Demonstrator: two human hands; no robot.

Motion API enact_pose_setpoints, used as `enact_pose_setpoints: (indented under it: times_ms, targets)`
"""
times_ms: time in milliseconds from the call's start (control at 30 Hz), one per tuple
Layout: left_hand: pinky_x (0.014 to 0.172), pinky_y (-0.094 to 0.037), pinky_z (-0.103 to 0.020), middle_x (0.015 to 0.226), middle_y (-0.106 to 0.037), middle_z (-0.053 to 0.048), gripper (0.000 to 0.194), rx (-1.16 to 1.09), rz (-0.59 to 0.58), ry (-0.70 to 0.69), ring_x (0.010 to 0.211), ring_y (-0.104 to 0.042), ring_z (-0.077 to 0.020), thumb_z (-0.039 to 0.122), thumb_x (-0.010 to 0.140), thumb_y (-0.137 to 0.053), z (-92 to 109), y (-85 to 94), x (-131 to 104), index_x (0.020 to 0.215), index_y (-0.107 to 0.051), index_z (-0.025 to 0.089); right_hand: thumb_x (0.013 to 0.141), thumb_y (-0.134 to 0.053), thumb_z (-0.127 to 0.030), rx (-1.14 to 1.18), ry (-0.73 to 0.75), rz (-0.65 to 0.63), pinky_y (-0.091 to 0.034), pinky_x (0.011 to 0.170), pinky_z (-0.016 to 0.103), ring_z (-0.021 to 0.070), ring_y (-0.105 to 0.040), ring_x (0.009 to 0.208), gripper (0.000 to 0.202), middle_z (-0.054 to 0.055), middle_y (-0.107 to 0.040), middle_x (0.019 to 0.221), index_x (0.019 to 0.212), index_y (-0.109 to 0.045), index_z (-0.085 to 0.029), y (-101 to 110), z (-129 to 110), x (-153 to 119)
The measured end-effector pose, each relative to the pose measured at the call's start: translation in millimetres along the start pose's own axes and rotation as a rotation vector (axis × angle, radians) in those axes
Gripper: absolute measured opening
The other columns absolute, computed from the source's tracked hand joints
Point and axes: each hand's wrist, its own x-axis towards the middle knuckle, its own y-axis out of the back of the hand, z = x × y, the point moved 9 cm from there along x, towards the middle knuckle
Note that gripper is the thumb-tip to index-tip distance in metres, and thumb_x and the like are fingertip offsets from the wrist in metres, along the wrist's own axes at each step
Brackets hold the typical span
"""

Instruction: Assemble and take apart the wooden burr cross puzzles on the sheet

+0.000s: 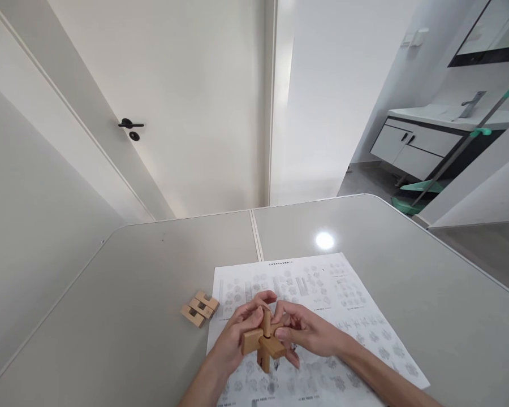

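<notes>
Several wooden pieces cross one another in a joined wooden block puzzle (272, 346), held above a printed sheet (365, 322). My left hand (236, 333) grips it from the left, with the thumb near the upright piece. On the other side, my right hand (307, 329) pinches it between thumb and fingers. Three notched wooden pieces (200, 308) lie side by side at the sheet's left edge. The puzzle's far side is hidden by the fingers.
A grey table (144, 294) with a seam down its middle bears everything. Beyond it stand a white door with a black handle (130, 124) and, at the right, a sink cabinet (415, 144) and a green-ended pole.
</notes>
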Motion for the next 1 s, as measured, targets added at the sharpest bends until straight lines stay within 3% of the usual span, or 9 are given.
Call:
enact_pose_setpoints:
  times_ms: [133, 200, 333, 500, 600, 733, 867, 1000]
  targets:
    - [0.071, -0.060, -0.033, 0.124, -0.069, -0.013, 0.036, -0.020, -0.046, 0.071, 0.092, -0.072, -0.0274, 0.049, 0.088, -0.074, -4, -5.8, 1, 0.108, -0.078, 0.020, 0.105, -0.057, -0.042, -0.032, -0.017, -0.030, -0.056, 0.057, 0.025, 0.0115, -0.067, 0.054, 0.023, 0.002, -0.073, 0.082, 0.106, -0.052, -0.020, -8, -2, 0]
    - [0.065, -0.058, -0.033, 0.117, -0.070, -0.013, 0.035, -0.008, -0.076, 0.088, 0.081, -0.072, -0.0242, 0.051, 0.090, -0.072, -4, -9.5, 1, 0.100, -0.079, 0.018, 0.107, -0.053, -0.044, -0.082, -0.023, -0.057, -0.057, 0.061, 0.026, 0.0118, -0.069, 0.059, 0.026, 0.006, -0.074, 0.090, 0.111, -0.055, -0.019, -14, -5, 1]
    - [0.079, -0.056, -0.031, 0.131, -0.065, -0.013, 0.032, 0.021, -0.060, 0.032, 0.088, -0.069, -0.0215, 0.045, 0.089, -0.075, 2, -6.5, 2, 0.077, -0.079, 0.016, 0.107, -0.051, -0.049, -0.073, -0.058, -0.154, -0.056, 0.063, 0.025, 0.0115, -0.068, 0.059, 0.034, 0.008, -0.075, 0.090, 0.107, -0.060, -0.016, -27, -5, 2]
    - [0.088, -0.054, -0.033, 0.136, -0.065, -0.013, 0.041, 0.015, -0.021, 0.041, 0.102, -0.065, -0.0259, 0.054, 0.093, -0.067, 1, -2.2, 4, 0.102, -0.082, 0.017, 0.100, -0.062, -0.054, 0.189, -0.088, -0.209, -0.054, 0.057, 0.025, 0.0124, -0.067, 0.054, 0.040, 0.008, -0.075, 0.081, 0.102, -0.063, -0.014, -30, 3, 3]
    - [0.101, -0.049, -0.039, 0.134, -0.068, -0.014, 0.052, -0.063, 0.024, 0.053, 0.120, -0.061, -0.0308, 0.063, 0.096, -0.058, 1, -1.7, 7, 0.117, -0.077, 0.019, 0.100, -0.065, -0.052, 0.320, -0.049, -0.087, -0.052, 0.051, 0.024, 0.0114, -0.063, 0.048, 0.040, 0.006, -0.074, 0.076, 0.096, -0.065, -0.013, -13, 2, 3]
    - [0.117, -0.039, -0.045, 0.134, -0.069, -0.015, 0.053, -0.217, 0.079, 0.038, 0.136, -0.054, -0.0326, 0.063, 0.096, -0.058, -2, 2.4, 15, 0.113, -0.077, 0.017, 0.100, -0.068, -0.047, 0.384, 0.068, 0.222, -0.048, 0.050, 0.023, 0.0100, -0.060, 0.048, 0.037, 0.004, -0.070, 0.073, 0.084, -0.065, -0.013, 24, -9, 0]
    - [0.121, -0.035, -0.046, 0.142, -0.066, -0.016, 0.045, -0.258, 0.104, 0.016, 0.143, -0.049, -0.0334, 0.056, 0.099, -0.059, -6, 9.0, 20, 0.106, -0.078, 0.016, 0.093, -0.076, -0.050, 0.380, 0.159, 0.563, -0.046, 0.052, 0.022, 0.0086, -0.057, 0.055, 0.036, 0.003, -0.069, 0.083, 0.096, -0.067, -0.016, 65, -23, -8]
    - [0.120, -0.037, -0.047, 0.142, -0.066, -0.015, 0.039, -0.254, 0.114, 0.014, 0.143, -0.050, -0.0341, 0.052, 0.099, -0.060, -7, 12.3, 19, 0.102, -0.078, 0.016, 0.086, -0.082, -0.051, 0.393, 0.214, 0.760, -0.047, 0.050, 0.021, 0.0073, -0.051, 0.056, 0.037, 0.002, -0.066, 0.087, 0.092, -0.067, -0.017, 94, -28, -17]
